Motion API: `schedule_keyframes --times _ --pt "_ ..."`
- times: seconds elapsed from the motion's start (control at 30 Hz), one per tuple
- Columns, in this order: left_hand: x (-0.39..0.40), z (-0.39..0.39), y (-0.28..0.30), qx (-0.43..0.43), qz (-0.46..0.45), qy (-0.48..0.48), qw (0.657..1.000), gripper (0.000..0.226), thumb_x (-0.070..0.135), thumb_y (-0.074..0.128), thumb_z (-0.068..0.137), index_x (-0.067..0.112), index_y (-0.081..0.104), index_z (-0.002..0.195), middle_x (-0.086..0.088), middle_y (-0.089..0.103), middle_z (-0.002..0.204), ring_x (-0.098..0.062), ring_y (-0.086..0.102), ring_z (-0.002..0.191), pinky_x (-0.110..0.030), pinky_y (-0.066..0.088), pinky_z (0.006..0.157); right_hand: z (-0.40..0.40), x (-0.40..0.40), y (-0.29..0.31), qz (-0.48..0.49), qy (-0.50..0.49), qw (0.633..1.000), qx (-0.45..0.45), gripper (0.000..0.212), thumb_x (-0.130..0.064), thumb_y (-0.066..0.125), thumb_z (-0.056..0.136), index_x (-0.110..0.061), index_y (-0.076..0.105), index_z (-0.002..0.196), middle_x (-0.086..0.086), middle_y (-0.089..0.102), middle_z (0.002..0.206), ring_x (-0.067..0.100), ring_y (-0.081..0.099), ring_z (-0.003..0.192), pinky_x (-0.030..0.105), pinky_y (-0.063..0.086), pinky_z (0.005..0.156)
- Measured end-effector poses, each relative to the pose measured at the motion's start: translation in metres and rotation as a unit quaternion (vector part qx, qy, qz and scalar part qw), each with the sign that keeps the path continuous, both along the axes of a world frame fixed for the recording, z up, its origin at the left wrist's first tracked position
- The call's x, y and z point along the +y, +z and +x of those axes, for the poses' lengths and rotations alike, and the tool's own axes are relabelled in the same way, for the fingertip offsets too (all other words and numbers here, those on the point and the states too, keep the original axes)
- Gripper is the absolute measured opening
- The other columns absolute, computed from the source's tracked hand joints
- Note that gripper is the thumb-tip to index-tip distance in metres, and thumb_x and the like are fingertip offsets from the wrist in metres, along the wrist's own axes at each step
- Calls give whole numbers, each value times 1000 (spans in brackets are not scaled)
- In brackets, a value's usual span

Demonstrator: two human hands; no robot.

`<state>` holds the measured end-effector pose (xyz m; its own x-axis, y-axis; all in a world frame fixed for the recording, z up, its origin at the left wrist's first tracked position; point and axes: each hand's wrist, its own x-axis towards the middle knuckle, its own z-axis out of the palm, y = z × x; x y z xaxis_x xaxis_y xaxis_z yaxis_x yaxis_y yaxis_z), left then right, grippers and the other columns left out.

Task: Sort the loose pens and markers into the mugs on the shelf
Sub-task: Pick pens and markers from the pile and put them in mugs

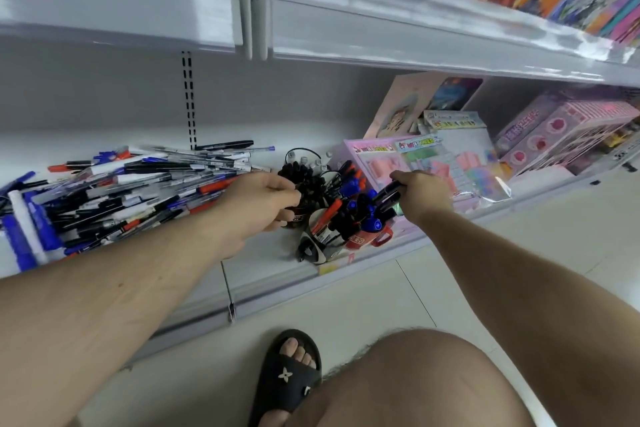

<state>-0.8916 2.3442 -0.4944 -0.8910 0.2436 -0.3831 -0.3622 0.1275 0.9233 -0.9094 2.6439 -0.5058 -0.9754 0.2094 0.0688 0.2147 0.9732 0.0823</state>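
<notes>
On the lower white metal shelf [277,274], a loose heap of blue, black and red plastic pens and markers [114,198] covers the left portion, most of them lying flat with long axes running roughly left to right, parallel to the shelf's front edge; a few at the front left lie angled toward that edge. Just right of the heap stands a cluster of mugs: a dark brown mug [298,215] packed with black-capped pens standing cap-up, a white and black mug [320,246] holding red- and black-capped markers tilted left, and a red mug [363,239] with blue-capped markers, its handle facing right. The left hand [258,203] rests against the dark brown mug, fingers curled and pinching at the black pen tops. The right hand [424,196] grips 1 black marker [388,196], long axis sloping down-left, lower end pointing at the red mug and close above the blue caps. Behind and right of the mugs, pastel pink toy packages [426,166] stand close, leaving little room on that side; bare shelf lies in front of the mugs up to the lip. A black sandal [287,374] rests on the pale tiled floor [485,253] below.
</notes>
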Motion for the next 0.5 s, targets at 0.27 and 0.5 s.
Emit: schedule_keyframes --times 0.27,0.5 --pt "6 5 -10 -26 -30 -50 998 13 13 68 90 18 64 100 -7 71 101 -13 67 75 -35 56 82 -19 -14 -45 -57 -61 995 -46 51 1 44 95 -19 47 142 16 66 111 31 61 90 35 55 74" --pt "1 3 -15 -30 -58 -59 996 12 13 68 90 17 65 101 -12 73 101 -16 67 79 -36 56 82 -24 -19 -83 -83 -40 991 -98 49 -35 22 105 -8 39 143 16 40 151 34 43 134 49 29 116"
